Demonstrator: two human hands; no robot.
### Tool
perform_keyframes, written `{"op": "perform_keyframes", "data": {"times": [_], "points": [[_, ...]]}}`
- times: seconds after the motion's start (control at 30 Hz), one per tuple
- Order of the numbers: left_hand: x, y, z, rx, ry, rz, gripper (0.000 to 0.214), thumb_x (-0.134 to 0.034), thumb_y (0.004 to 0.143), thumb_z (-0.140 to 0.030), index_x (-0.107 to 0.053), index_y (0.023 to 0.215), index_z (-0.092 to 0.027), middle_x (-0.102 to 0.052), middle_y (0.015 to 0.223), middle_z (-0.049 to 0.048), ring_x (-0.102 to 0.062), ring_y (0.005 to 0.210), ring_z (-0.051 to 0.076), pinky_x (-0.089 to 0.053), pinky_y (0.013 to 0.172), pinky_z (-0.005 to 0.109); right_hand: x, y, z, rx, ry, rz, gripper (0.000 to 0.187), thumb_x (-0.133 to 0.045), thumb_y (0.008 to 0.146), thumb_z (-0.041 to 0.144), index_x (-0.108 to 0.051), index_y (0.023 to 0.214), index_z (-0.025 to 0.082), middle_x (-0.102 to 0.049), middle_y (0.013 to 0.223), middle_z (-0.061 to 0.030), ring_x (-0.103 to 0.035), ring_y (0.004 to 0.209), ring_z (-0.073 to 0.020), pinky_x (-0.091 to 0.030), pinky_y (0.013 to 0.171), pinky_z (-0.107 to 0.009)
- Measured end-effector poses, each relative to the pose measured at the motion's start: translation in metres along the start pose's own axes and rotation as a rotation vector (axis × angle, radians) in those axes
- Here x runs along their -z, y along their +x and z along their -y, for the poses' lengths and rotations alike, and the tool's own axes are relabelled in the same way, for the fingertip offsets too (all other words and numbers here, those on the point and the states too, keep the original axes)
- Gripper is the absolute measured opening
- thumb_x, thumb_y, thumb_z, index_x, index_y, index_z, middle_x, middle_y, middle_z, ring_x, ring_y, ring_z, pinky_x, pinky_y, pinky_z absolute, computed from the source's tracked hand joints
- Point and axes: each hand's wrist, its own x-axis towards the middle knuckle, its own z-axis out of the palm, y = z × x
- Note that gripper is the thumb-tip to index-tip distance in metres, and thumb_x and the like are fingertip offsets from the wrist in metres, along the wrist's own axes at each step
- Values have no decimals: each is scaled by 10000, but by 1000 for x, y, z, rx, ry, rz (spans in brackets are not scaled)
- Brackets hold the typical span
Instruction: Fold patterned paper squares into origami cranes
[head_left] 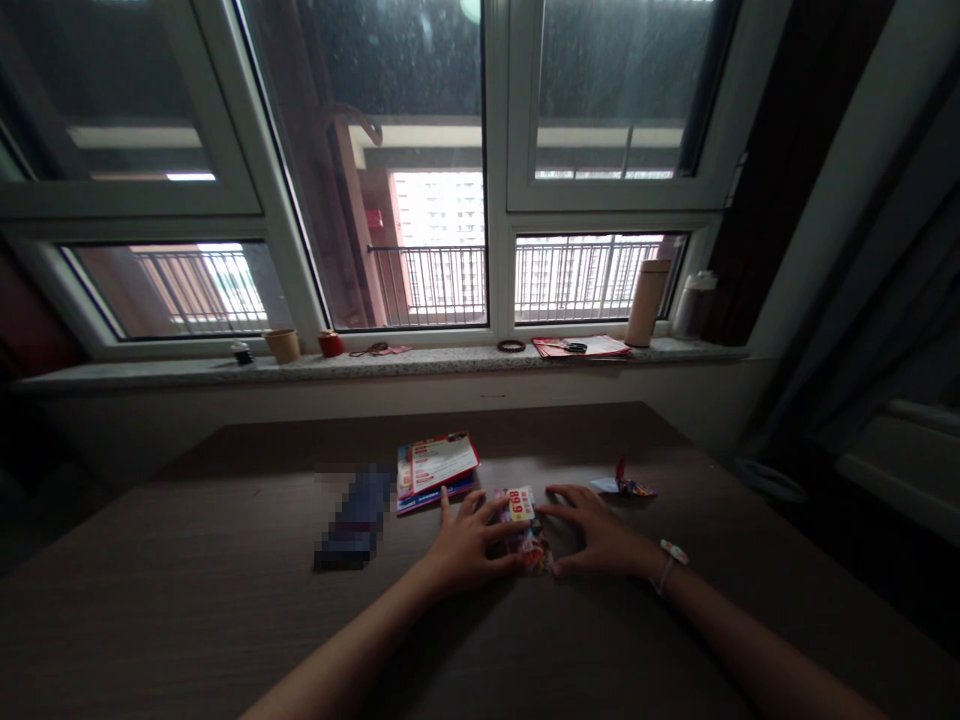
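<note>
A small, colourful printed paper (533, 549) lies on the dark wooden table (225, 620) in front of me, with "89.9" in a yellow and red patch near its top. My left hand (471, 543) rests over its left side, fingers spread and fingertips on the sheet. At the right edge of the paper is my right hand (600, 537), its fingers apart and curved, thumb close to the lower corner. Neither hand is closed around the sheet. A bracelet (667, 565) circles my right wrist. Beyond my left hand lies a stack of printed leaflets (439, 466).
Left of the leaflets is a dark pixelated object (356, 520). A folded paper piece (625, 485) with an upright red tip sits to the right. The windowsill (435, 362) holds a paper cup (283, 346), scissors (574, 347) on papers, and a tan bottle (646, 303).
</note>
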Motion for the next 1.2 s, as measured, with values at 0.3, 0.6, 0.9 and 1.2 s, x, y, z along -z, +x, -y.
{"op": "perform_keyframes", "data": {"times": [0.3,0.6,0.9,1.2], "points": [[-1,3,3,16,32,-13,495,-377,843,-703,-397,1316,-557,-307,1523,-50,-169,1403,378,143,960,769,-8,5,-4,60,143,-85,438,-717,712,514,-670,1115,348,-486,1321,-42,-377,1273,-258,-274,1102,-425],[1,4,3,22,26,29,498,-373,845,-704,-407,1316,-546,-288,1531,-51,-141,1409,387,150,954,768,-17,14,-12,31,147,-174,189,-605,846,417,-751,903,313,-545,1244,-30,-379,1245,-241,-274,1095,-416],[4,3,0,14,41,24,489,-398,840,-698,-394,1310,-566,-309,1520,-59,-171,1397,393,113,969,771,-21,17,-10,25,144,-285,187,-595,855,395,-743,936,316,-552,1203,-50,-443,1164,-232,-338,1042,-400],[0,0,-3,-24,14,31,496,-379,826,-726,-413,1296,-569,-315,1516,-65,-162,1399,396,132,952,780,-20,15,-8,13,152,-271,123,-644,815,319,-760,846,297,-575,1180,-35,-426,1178,-221,-310,1074,-376]]}}
